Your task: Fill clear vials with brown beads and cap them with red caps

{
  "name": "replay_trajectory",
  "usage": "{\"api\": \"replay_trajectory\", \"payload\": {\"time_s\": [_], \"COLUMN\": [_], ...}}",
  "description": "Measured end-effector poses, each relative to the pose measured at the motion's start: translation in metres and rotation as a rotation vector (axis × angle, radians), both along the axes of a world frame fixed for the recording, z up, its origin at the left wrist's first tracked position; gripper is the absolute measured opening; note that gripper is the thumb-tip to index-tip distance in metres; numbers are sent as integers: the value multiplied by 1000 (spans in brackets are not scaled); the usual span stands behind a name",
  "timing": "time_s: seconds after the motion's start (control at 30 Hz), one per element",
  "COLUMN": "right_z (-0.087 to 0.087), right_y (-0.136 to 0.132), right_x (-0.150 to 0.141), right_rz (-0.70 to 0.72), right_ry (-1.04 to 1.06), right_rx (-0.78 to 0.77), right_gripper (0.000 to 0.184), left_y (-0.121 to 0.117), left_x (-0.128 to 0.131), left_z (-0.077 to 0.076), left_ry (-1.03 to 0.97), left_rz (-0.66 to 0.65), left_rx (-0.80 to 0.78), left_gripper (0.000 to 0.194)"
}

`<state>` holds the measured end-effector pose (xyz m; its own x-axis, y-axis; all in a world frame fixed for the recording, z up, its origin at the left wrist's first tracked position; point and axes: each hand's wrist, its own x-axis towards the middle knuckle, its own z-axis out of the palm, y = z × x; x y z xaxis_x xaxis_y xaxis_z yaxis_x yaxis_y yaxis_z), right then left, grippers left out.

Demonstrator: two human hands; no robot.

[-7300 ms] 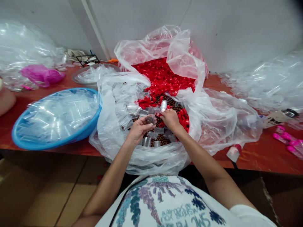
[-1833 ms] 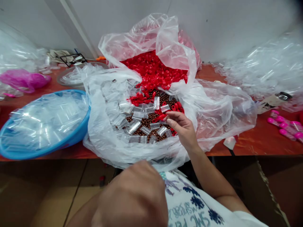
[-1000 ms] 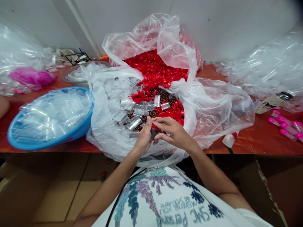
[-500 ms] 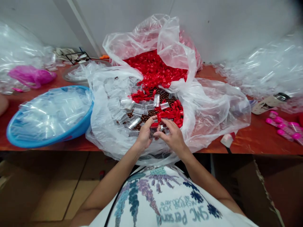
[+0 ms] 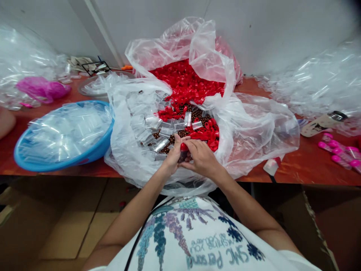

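Note:
My left hand (image 5: 172,157) is closed round a small see-through bottle (image 5: 182,156) with dark contents. A red cap (image 5: 184,146) sits at the bottle's upper end, and the fingers of my right hand (image 5: 203,157) are closed over it. Both hands meet above the near side of an open plastic bag (image 5: 124,146). Inside that bag lie brown beads (image 5: 182,134), clear tubes (image 5: 166,131) and more red caps (image 5: 210,132). My fingers partly hide the bottle and the cap.
Left stands a blue basin (image 5: 21,158) of clear tubes. A second bag (image 5: 229,71) full of red caps leans at the back. To the right are a cup (image 5: 323,124), several pink-capped bottles (image 5: 340,152) and a heap of clear plastic (image 5: 316,79). Part of another person's arm (image 5: 5,122) shows far left.
My right hand has closed in over the top of the bottle, and the red cap has come down between both hands. The view has shifted slightly.

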<state>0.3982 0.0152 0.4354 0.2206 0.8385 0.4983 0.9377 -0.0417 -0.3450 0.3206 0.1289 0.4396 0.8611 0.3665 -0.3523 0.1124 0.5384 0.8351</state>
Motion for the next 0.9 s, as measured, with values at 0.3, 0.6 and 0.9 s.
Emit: {"api": "replay_trajectory", "payload": {"time_s": [0.3,0.6,0.9], "right_z": [-19,-9,5], "right_y": [8,-5,-3], "right_x": [19,19,20], "right_rz": [99,180,50], "right_ry": [2,510,916], "right_rx": [125,257,375], "right_gripper": [66,74,25], "left_y": [7,1,7], "left_x": [-2,-10,-10], "left_z": [-2,4,-9], "left_ry": [-49,-255,-295], "left_rz": [-92,19,15], "left_rx": [-157,168,510], "left_gripper": [55,57,48]}}
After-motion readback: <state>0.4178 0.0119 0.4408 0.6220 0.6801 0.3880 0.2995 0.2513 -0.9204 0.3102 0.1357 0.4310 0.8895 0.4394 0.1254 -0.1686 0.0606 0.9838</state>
